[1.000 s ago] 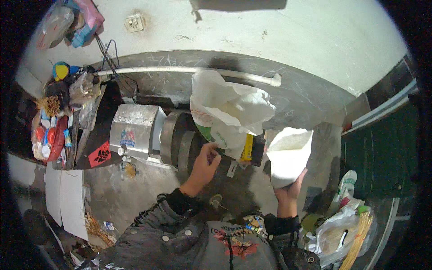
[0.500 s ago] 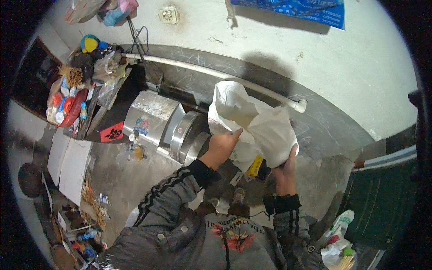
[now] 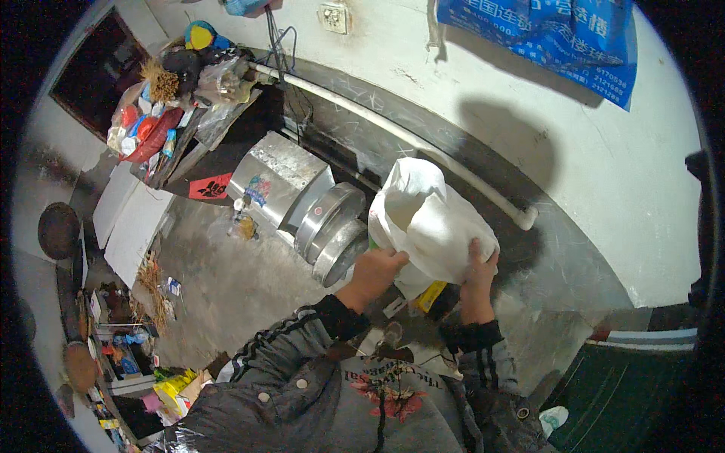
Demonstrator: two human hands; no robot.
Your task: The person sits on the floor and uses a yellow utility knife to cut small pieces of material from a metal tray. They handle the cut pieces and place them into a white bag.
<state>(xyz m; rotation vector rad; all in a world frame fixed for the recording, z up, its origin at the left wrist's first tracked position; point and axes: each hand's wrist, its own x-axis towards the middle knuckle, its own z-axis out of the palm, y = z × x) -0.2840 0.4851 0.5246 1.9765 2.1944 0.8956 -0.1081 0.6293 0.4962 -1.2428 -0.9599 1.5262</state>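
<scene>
A white sack (image 3: 445, 234) is held up between my two hands, lying tilted with its open mouth toward the left and something pale inside. My left hand (image 3: 376, 278) is closed on the near edge of the mouth. At the sack's right end, my right hand (image 3: 477, 285) grips it from below and the side. Just left of the sack stands a stainless steel machine (image 3: 283, 181) with a round metal drum (image 3: 330, 223); the sack's mouth is close to the drum's right side. The drum's inside is mostly hidden.
A white pipe (image 3: 393, 128) runs along the wall behind. A cluttered shelf (image 3: 181, 121) stands at the far left, with white boards (image 3: 136, 234) below it. A yellow-and-black packet (image 3: 430, 297) lies beneath the sack. At the right is a dark green panel (image 3: 619, 392).
The view has shifted, so the room appears lower and further right. The sack has tipped more onto its side, its right end raised and its mouth nearer the drum. Both hands keep their hold.
</scene>
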